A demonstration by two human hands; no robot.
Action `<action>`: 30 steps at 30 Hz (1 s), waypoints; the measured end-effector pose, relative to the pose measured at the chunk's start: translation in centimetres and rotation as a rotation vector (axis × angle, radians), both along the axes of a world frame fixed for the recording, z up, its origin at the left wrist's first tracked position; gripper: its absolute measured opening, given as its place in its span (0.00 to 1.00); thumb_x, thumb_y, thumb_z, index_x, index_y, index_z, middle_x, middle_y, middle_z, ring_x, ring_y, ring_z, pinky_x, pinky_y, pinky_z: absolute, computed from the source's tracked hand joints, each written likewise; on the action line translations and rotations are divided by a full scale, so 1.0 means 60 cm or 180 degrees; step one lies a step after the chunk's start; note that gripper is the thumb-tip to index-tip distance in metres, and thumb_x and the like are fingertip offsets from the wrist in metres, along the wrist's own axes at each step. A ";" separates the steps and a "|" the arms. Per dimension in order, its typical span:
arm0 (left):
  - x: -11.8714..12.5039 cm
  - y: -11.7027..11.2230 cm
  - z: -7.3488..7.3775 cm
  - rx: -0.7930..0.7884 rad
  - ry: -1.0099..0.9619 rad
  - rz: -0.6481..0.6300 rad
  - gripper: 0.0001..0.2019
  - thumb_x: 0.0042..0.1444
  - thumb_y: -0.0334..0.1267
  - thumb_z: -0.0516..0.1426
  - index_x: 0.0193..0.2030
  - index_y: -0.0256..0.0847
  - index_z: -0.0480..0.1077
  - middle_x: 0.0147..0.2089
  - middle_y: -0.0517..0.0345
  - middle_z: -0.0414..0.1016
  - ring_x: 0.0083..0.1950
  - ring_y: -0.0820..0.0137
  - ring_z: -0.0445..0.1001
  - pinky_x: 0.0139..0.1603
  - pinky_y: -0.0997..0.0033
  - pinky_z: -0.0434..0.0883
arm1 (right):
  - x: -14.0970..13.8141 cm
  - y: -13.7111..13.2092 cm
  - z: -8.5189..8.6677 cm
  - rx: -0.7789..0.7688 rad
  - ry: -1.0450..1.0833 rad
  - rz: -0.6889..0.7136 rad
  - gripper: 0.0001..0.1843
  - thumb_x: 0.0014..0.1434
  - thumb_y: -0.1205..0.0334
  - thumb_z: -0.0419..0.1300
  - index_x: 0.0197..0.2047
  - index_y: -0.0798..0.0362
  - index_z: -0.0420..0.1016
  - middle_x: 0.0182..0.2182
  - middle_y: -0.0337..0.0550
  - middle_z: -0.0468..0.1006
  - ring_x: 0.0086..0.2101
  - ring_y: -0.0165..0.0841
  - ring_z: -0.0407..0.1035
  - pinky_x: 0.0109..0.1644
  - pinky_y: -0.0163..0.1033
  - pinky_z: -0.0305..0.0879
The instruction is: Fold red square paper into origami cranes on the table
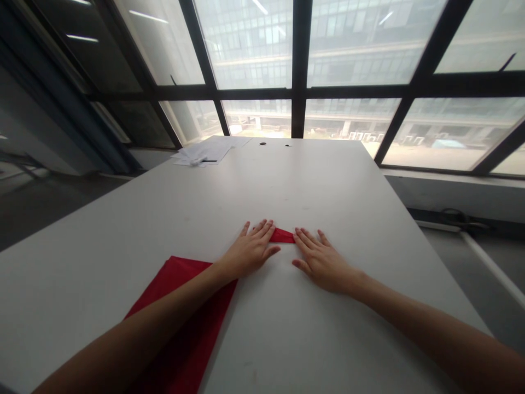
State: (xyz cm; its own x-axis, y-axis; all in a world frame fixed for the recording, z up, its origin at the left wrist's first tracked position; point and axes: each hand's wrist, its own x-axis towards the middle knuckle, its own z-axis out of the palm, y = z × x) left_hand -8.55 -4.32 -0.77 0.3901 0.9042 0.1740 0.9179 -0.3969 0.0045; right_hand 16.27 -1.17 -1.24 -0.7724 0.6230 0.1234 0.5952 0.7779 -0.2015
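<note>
A small folded piece of red paper (282, 236) lies flat on the white table, partly covered by my fingers. My left hand (251, 249) rests palm down over its left end, fingers stretched out and thumb apart. On its right end lie the fingertips of my right hand (322, 261), which is also flat with the thumb spread. Under my left forearm is a larger red sheet (192, 328), possibly a stack or a bag; the arm hides part of it.
The white table (328, 186) reaches toward tall dark-framed windows (301, 65). At its far left corner are loose white papers (209, 149) with a dark pen-like thing (209, 161) on them. Two small dark round spots sit near the far edge.
</note>
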 end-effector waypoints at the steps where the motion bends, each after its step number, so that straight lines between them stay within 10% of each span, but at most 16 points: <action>1: -0.005 0.004 0.000 0.0022 -0.0015 0.0143 0.32 0.70 0.56 0.39 0.71 0.37 0.55 0.72 0.41 0.55 0.74 0.54 0.51 0.70 0.39 0.48 | -0.001 -0.001 0.000 -0.0004 -0.0005 -0.0004 0.40 0.69 0.40 0.38 0.73 0.59 0.45 0.71 0.56 0.45 0.70 0.44 0.40 0.71 0.61 0.36; 5: -0.006 0.013 0.009 0.0358 -0.0142 0.0501 0.31 0.70 0.53 0.39 0.71 0.32 0.53 0.72 0.37 0.54 0.75 0.53 0.49 0.70 0.39 0.49 | -0.003 -0.003 0.003 -0.0020 0.0003 -0.0028 0.41 0.69 0.39 0.38 0.73 0.61 0.45 0.71 0.56 0.44 0.70 0.45 0.40 0.71 0.62 0.34; 12: 0.019 -0.001 0.008 -0.0040 0.0044 -0.0617 0.31 0.70 0.54 0.43 0.74 0.41 0.48 0.74 0.46 0.52 0.75 0.60 0.49 0.72 0.50 0.48 | -0.003 -0.004 0.001 0.0004 0.0029 -0.0051 0.40 0.69 0.39 0.38 0.73 0.60 0.46 0.71 0.57 0.46 0.70 0.44 0.40 0.71 0.61 0.35; 20: -0.018 0.021 0.008 0.0478 -0.0214 0.0693 0.27 0.70 0.46 0.44 0.67 0.28 0.60 0.69 0.35 0.61 0.71 0.54 0.58 0.70 0.45 0.54 | -0.002 -0.004 0.004 -0.0023 0.0020 -0.0107 0.39 0.70 0.41 0.40 0.73 0.60 0.46 0.71 0.57 0.47 0.70 0.44 0.42 0.71 0.60 0.35; 30: 0.024 0.009 0.008 0.0068 -0.0587 -0.0732 0.20 0.68 0.39 0.50 0.66 0.44 0.64 0.66 0.50 0.67 0.67 0.61 0.64 0.68 0.55 0.62 | -0.003 0.000 -0.011 0.0149 0.0355 -0.0403 0.38 0.69 0.46 0.45 0.73 0.61 0.45 0.70 0.55 0.51 0.69 0.45 0.44 0.71 0.59 0.39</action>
